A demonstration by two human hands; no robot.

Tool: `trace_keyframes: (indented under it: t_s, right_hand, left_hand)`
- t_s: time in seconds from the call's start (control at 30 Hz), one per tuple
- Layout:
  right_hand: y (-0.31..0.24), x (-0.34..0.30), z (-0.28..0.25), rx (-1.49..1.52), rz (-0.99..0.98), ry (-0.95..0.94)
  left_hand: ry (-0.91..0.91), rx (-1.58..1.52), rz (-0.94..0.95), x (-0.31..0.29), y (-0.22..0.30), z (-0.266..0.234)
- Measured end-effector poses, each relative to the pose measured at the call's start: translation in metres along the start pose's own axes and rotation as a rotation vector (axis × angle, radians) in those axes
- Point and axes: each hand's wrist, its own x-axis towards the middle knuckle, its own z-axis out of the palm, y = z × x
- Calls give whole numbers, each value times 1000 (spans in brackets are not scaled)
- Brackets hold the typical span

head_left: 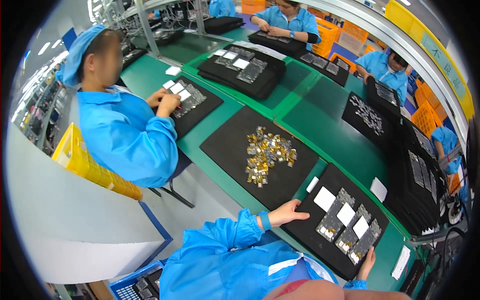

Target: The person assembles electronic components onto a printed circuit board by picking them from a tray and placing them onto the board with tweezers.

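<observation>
A black foam mat (305, 240) lies in front of me on the green bench. On it sit several dark circuit boards (327, 225) with small silvery parts, and white square pieces (345, 214) partly cover them. My left hand (285, 215), a blue band at its wrist, grips the mat's left edge with the thumb on top. At the near right edge, my right hand (367, 264) holds the same mat, its fingers partly hidden by the edge. Beyond my left hand is another black mat (225, 145) bearing a heap of small gold-and-silver components (267, 155).
To the left a person in blue (125, 130) works on boards over a black mat. Stacked foam mats with boards (415, 185) rise at the right. A white block (378, 189) rests beyond my mat. Yellow crate (95, 165) stands at left; other workers sit across.
</observation>
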Motion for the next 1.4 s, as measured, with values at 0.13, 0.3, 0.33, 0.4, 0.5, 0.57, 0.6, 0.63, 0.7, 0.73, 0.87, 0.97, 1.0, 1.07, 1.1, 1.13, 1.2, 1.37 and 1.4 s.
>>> trace_keyframes:
  t_s: [0.13, 0.3, 0.33, 0.4, 0.5, 0.57, 0.6, 0.63, 0.7, 0.73, 0.87, 0.97, 1.0, 1.07, 1.1, 1.13, 1.2, 1.37, 1.4]
  right_hand:
    - [12, -4, 2, -24, -67, 53]
    - [31, 25, -5, 198, -140, 51]
    - [1, 21, 7, 215, -152, 101]
    - [-61, 13, 28, 123, -175, 41]
    - [-102, 17, 53, 60, -230, -4]
    - [-108, 28, 68, 116, -258, -30]
    - [-111, 33, 75, 131, -257, -40]
    - [-122, 33, 87, 167, -254, -17]
    - [-138, 40, 113, 264, -281, -86]
    - [-146, 46, 128, 298, -311, -118]
    - [-202, 59, 201, 308, -435, -193]
    - [-234, 69, 256, 137, -526, -203]
    - [-233, 74, 282, 172, -517, -232]
    - [-259, 57, 319, 61, -494, -295]
    - [-263, 51, 338, 92, -505, -291]
    - [-267, 44, 356, 125, -522, -294]
    - [-274, 35, 376, 133, -500, -324]
    - [-310, 12, 395, 165, -503, -465]
    - [-316, 10, 405, 167, -507, -479]
  left_hand:
    - [-52, -272, -140, -17, 45, 7]
    - [-91, -401, -114, -40, 78, -9]
    - [-82, -416, -85, -40, 88, -13]
    - [28, -436, -109, -50, 113, -20]
    - [10, -475, -50, -48, 119, -38]
    - [54, -600, -35, -45, 116, -47]
    - [79, -730, -34, -44, 110, -56]
    - [-77, -754, 126, -49, 104, -66]
    - [-400, -997, 450, -43, 92, -80]
    - [-531, -1032, 588, -39, 105, -79]
    - [-71, -728, 777, -32, 98, -122]
    - [240, -581, 746, -47, 121, -155]
    - [244, -695, 685, -54, 121, -176]
    - [165, -687, 749, -75, 130, -202]
    - [210, -661, 828, -81, 125, -218]
    - [216, -657, 935, -83, 130, -223]
    - [226, -941, 787, -84, 135, -215]
    - [237, -2264, -179, -84, 180, -148]
    - [222, -2492, -427, -84, 183, -144]
